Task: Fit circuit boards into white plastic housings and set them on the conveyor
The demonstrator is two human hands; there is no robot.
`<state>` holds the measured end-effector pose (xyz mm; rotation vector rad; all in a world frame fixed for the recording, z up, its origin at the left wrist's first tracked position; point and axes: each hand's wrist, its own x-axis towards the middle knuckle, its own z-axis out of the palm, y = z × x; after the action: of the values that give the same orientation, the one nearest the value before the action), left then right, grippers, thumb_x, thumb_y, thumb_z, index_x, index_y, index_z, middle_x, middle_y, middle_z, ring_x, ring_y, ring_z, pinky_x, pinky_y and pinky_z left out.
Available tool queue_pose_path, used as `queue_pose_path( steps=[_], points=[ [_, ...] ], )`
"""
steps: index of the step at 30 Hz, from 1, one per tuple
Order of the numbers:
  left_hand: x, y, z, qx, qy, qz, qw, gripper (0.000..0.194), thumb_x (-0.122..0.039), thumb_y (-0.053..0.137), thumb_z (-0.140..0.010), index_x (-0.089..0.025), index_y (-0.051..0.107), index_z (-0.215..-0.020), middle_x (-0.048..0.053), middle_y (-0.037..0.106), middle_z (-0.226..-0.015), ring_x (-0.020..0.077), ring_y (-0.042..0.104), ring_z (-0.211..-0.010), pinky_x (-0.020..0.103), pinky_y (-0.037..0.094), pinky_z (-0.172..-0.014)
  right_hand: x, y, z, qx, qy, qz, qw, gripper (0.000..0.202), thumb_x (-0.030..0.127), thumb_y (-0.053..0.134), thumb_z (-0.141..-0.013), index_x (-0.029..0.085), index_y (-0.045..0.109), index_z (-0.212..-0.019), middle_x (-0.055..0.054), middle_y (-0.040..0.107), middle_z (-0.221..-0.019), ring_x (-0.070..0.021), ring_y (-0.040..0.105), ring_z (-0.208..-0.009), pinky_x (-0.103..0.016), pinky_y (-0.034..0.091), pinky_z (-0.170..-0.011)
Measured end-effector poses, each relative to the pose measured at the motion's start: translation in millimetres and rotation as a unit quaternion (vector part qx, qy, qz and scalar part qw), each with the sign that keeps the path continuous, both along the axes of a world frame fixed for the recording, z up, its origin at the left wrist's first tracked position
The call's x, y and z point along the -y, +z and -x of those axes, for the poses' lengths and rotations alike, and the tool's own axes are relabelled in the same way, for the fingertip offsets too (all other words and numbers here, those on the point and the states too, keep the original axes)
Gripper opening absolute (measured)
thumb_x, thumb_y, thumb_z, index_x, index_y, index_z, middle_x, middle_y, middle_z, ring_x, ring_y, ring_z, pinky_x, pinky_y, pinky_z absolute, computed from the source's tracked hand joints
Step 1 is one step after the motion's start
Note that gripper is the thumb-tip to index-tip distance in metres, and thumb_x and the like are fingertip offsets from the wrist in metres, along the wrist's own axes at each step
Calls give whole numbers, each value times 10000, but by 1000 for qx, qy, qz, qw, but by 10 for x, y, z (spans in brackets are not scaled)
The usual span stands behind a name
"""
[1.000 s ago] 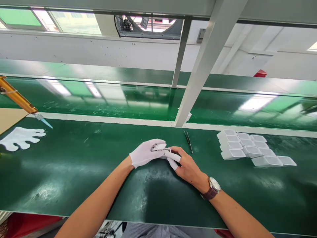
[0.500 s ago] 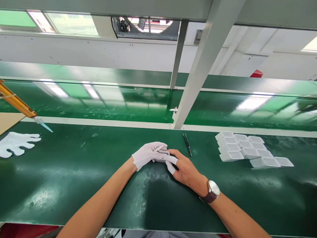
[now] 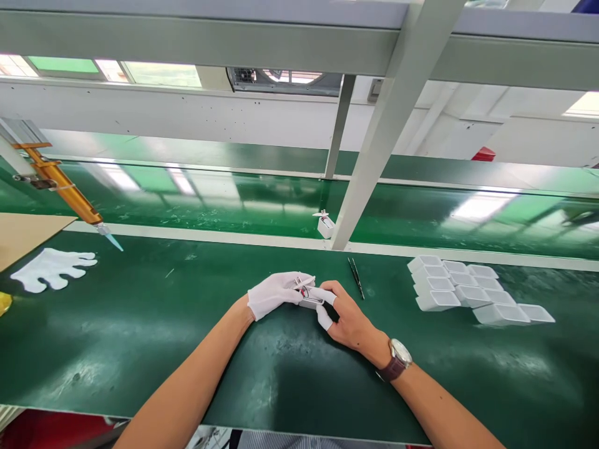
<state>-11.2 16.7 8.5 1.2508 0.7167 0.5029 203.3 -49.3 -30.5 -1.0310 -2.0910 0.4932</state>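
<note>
While the left hand (image 3: 277,294) in a white glove curls around the left side of a small white housing (image 3: 309,304), the right hand (image 3: 349,317) closes on its right end. The left grip is partly closed, with the housing held against the fingers. The right grip is narrow, thumb and forefinger on the housing with a small gap showing behind their tips; both digits wear white finger cots (image 3: 324,318). Red and dark wires (image 3: 304,291) show at the top of the housing, beside a thin white piece (image 3: 305,282) that slants up near the left fingers. The housing is just above or on the green table (image 3: 262,374); which, I cannot tell.

A wristwatch (image 3: 400,352) with a brown strap sits on the right wrist. Beyond the right hand, black tweezers (image 3: 355,278) lie on the table, and farther right a cluster of white rectangular containers (image 3: 437,300) stands in uneven rows. Past the pale rail (image 3: 210,236), a white box (image 3: 326,227) with a blade-like top rests on a green surface beside the slanting post (image 3: 374,131). At the left, a flat white glove (image 3: 51,269) lies below an amber syringe (image 3: 77,199) with a blue nozzle (image 3: 113,242).
</note>
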Motion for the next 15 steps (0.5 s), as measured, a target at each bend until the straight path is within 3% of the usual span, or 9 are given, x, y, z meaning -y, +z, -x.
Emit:
queue_pose_path(
  steps=[8, 15],
  points=[
    [17, 58, 5, -9, -7, -17, 1000, 380, -339, 755, -722, -157, 697, -1051, 77, 652, -990, 238, 569, -957, 359, 437, -845, 20, 7, -8, 11, -9, -24, 1000, 504, 111, 497, -932, 287, 486, -1404, -83, 608, -1105, -217, 628, -975, -385, 600, -863],
    [33, 34, 2, -3, -2, -21, 1000, 349, -355, 728, -783, -156, 689, -1067, 71, 644, -990, 202, 542, -893, 310, 397, -745, 41, -28, -32, 47, -17, -36, 998, 451, 104, 509, -931, 278, 556, -1345, -105, 601, -1192, -227, 656, -1021, -394, 614, -876]
  ],
)
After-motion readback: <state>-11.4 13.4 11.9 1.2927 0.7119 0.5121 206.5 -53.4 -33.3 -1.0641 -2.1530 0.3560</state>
